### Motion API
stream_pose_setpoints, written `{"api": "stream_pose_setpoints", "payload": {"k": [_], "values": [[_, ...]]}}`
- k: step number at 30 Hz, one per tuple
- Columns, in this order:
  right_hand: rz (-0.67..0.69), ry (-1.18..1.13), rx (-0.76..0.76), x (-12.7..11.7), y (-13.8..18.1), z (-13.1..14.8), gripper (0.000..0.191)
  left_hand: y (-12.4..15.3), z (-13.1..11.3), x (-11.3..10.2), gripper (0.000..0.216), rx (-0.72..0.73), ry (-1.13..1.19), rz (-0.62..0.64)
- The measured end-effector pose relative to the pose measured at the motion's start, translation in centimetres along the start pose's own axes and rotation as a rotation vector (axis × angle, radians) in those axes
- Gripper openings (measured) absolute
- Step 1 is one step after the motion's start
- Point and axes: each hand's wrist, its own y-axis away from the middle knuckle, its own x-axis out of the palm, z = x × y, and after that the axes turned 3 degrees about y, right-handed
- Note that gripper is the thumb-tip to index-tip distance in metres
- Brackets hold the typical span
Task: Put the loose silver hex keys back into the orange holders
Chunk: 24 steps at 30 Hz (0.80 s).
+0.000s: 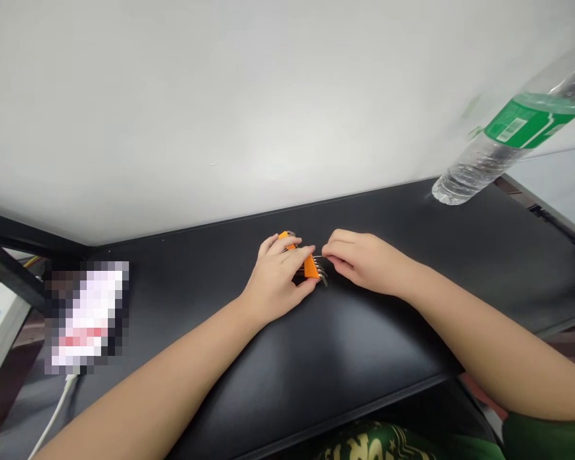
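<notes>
Left hand is gripping the orange holder in the head view, fingers reaching over it — and the right hand, just beside, is apparently pinching the end of a thin metal key between closed fingertips. Holder and bent keys are sitting around the middle of the black table. They're probably feeling light and stiff, the slim metal likely slippery — so the orange sides are offering the surest hold.
</notes>
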Motion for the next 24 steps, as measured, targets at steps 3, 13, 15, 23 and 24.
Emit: {"api": "stream_pose_setpoints", "payload": {"k": [3,13,15,23,24], "values": [[-0.001,0.009,0.005,-0.03,0.07,0.08,0.018,0.01,0.01,-0.02,0.044,-0.003,-0.002,-0.004],[0.041,0.044,0.032,-0.68,0.16,0.42,0.021,-0.03,0.02,-0.06,0.045,0.001,0.001,0.007],[0.04,0.055,0.034,-0.79,0.19,0.52,0.022,0.0,0.07,-0.01,0.046,0.006,0.004,0.001],[0.02,0.101,0.017,-0.58,0.39,0.41,0.025,0.0,0.04,-0.12,0.045,0.017,0.012,0.001],[0.018,0.111,0.012,-0.57,0.4,0.45,0.026,-0.01,0.04,-0.13,0.045,0.022,0.011,0.0]]}}
